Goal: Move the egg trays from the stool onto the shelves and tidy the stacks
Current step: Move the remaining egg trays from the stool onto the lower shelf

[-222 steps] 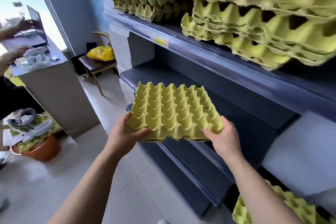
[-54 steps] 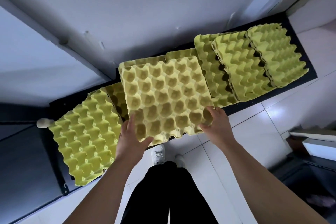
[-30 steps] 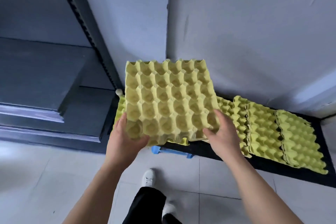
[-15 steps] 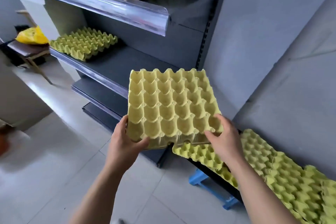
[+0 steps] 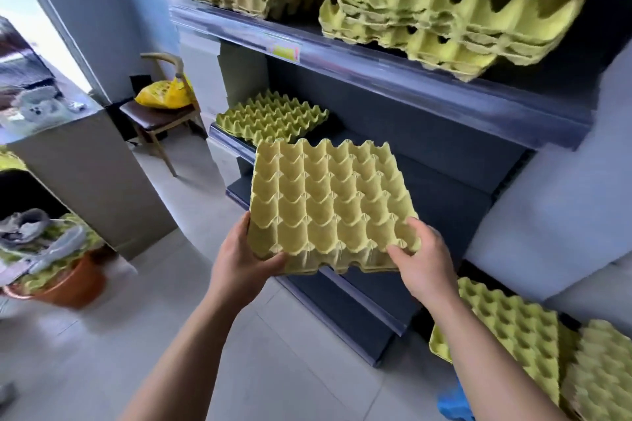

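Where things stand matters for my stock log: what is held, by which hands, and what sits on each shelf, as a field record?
Held: yellow-green moulded-pulp egg tray
Left hand: grips its near left corner
Right hand: grips its near right corner
Top shelf: uneven tray stacks
Middle shelf: low tray pile at the left end
Low right: more trays over a blue stool

- My left hand [image 5: 241, 265] grips the near left corner of the egg tray [image 5: 328, 205], thumb on top, bare forearm reaching up from lower left.
- My right hand [image 5: 425, 263] clasps the near right corner, fingers [image 5: 422, 229] curled over the rim, arm outstretched.
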Available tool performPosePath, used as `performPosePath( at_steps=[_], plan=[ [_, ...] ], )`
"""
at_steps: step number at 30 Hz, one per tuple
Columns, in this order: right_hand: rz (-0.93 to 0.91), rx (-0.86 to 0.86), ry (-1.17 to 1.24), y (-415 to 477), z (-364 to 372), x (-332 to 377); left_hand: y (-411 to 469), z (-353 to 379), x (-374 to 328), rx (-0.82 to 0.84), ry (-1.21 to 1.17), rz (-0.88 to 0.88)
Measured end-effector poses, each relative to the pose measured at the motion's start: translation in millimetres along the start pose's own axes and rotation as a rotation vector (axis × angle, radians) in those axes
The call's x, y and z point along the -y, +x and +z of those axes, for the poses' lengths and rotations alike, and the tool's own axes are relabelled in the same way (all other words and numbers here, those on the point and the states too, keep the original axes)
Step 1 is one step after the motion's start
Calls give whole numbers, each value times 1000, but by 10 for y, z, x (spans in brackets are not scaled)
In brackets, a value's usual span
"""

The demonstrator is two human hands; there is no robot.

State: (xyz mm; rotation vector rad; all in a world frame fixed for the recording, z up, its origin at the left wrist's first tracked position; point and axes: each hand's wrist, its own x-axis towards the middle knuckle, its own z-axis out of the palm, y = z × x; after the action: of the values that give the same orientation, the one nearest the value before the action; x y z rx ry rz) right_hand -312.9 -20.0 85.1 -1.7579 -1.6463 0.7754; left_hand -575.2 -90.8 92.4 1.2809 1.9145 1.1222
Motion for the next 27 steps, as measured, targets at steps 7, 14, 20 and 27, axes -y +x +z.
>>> performPosePath(
  at_steps=[7, 14, 20, 27],
  plan=[
    [-20, -9, 12, 728, 631, 449, 1042, -290, 335, 0, -6, -63],
    [0, -29, 25, 1645, 1237, 849, 2161, -424, 438, -20, -48, -59],
    [51, -90, -21, 2209, 1672, 1135, 2983, -524, 538, 27, -109, -17],
    [131, -188, -39, 2659, 2205, 1374, 3902, -625, 853, 117, -106, -49]
  ],
)
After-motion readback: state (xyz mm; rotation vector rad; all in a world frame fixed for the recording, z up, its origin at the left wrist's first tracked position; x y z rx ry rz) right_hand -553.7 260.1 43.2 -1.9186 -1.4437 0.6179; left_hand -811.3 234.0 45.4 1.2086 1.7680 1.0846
